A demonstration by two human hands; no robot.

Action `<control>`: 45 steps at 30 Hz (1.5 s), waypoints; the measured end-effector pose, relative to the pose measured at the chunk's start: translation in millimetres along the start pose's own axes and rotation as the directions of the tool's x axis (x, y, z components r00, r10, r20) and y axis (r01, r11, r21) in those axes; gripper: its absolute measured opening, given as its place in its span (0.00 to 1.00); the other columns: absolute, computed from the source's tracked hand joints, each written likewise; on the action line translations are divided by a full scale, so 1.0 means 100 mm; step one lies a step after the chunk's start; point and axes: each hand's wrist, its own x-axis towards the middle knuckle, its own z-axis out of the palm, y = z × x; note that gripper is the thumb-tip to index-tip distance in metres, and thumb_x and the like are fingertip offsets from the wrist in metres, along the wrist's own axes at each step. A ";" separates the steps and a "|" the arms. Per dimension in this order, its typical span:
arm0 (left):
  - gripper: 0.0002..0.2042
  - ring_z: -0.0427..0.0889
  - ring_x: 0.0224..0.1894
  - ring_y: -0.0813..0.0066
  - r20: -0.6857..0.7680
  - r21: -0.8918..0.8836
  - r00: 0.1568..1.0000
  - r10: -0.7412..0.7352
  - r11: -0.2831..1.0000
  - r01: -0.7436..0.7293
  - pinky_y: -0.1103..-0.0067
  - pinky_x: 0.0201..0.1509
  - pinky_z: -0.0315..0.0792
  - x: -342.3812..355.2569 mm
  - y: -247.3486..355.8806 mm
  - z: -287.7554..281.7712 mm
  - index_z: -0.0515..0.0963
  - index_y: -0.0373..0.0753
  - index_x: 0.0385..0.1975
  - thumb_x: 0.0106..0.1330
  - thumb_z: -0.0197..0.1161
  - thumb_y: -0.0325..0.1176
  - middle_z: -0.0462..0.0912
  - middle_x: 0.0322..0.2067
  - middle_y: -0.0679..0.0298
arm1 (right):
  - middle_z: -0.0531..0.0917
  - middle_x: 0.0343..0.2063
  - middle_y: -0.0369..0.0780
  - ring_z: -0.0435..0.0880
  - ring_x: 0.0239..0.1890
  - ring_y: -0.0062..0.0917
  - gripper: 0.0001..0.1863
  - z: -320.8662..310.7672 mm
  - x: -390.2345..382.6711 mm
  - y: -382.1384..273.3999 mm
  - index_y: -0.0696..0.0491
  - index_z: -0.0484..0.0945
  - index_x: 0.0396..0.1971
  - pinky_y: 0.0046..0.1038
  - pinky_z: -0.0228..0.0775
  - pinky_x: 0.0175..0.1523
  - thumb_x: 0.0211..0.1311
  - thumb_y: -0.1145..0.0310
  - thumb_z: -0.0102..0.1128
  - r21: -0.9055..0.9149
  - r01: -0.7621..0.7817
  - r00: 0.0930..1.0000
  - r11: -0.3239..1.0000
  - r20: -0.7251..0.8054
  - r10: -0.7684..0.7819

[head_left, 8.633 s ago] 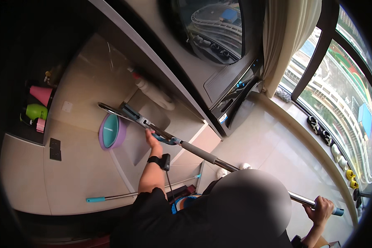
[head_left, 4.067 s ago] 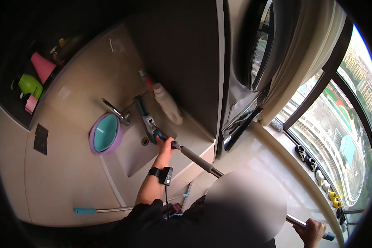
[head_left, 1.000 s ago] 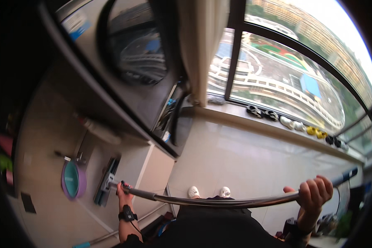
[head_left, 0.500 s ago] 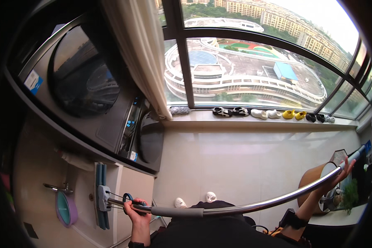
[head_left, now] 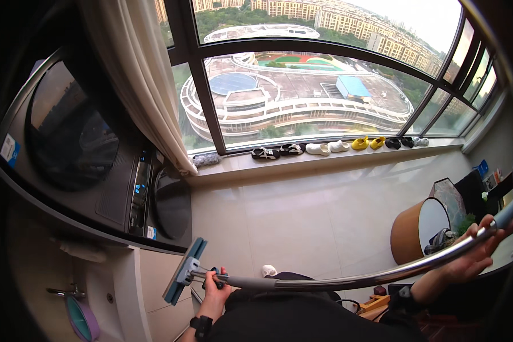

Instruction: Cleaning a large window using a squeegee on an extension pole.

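Note:
A sponge mop (head_left: pixel 336 283) with a silver pole and grey sleeve lies across in front of my body. Its blue-grey head (head_left: pixel 185 272) is at the left, off the floor, near the white cabinet. My left hand (head_left: pixel 214 292) is closed round the pole and dark lever just behind the head. At the right, my right hand (head_left: pixel 472 255) supports the pole near its grey end, with the fingers curled around it from below. The far tip of the pole runs into the dark edge of the view.
At left stand dark washing machines (head_left: pixel 111 171) and a sink with a purple-teal basin (head_left: pixel 84 319). Several pairs of shoes (head_left: pixel 318 149) line the window ledge. A brown round bin (head_left: pixel 407 228) and a plant stand at right. White floor tiles (head_left: pixel 290 211) lie ahead.
My view has turned to the right. The mop head has moved from over the sink edge to beside the cabinet and now tilts. Both hands keep hold of the pole.

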 end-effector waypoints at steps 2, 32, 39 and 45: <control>0.11 0.76 0.35 0.69 0.102 0.074 0.990 -0.100 0.993 0.092 0.73 0.44 0.72 0.29 0.00 -0.24 0.68 0.41 0.36 0.55 0.55 0.36 0.77 0.35 0.60 | 0.41 0.67 0.48 0.72 0.46 0.32 0.42 0.46 -0.02 -0.04 0.56 0.46 0.65 0.21 0.68 0.40 0.51 0.79 0.60 0.099 0.067 0.969 0.993 -0.245 -0.041; 0.35 0.58 0.60 0.67 -0.738 0.082 0.419 0.529 0.686 -0.723 0.73 0.60 0.59 -1.98 1.67 -4.59 0.53 0.48 0.62 0.55 0.64 0.33 0.56 0.60 0.60 | 0.73 0.46 0.50 0.69 0.49 0.49 0.24 5.87 -4.33 0.69 0.55 0.63 0.51 0.44 0.63 0.52 0.56 0.66 0.60 -0.507 -0.339 -0.072 0.792 0.854 0.515; 0.29 0.59 0.62 0.68 -0.657 0.305 0.324 0.681 0.633 -0.712 0.67 0.64 0.51 -1.83 2.08 -4.34 0.58 0.43 0.56 0.54 0.64 0.28 0.65 0.55 0.60 | 0.55 0.63 0.52 0.60 0.62 0.48 0.48 5.54 -4.32 1.15 0.52 0.39 0.66 0.37 0.59 0.62 0.50 0.73 0.62 -0.358 -0.676 0.029 0.644 0.860 0.509; 0.09 0.74 0.43 0.74 -0.004 0.594 0.318 0.948 0.258 -0.762 0.80 0.50 0.68 -1.23 2.27 -4.39 0.68 0.35 0.41 0.63 0.57 0.26 0.74 0.39 0.62 | 0.58 0.60 0.48 0.66 0.58 0.41 0.40 5.45 -4.25 0.99 0.51 0.49 0.62 0.32 0.68 0.51 0.53 0.70 0.63 -0.335 -0.744 0.028 0.579 0.849 0.528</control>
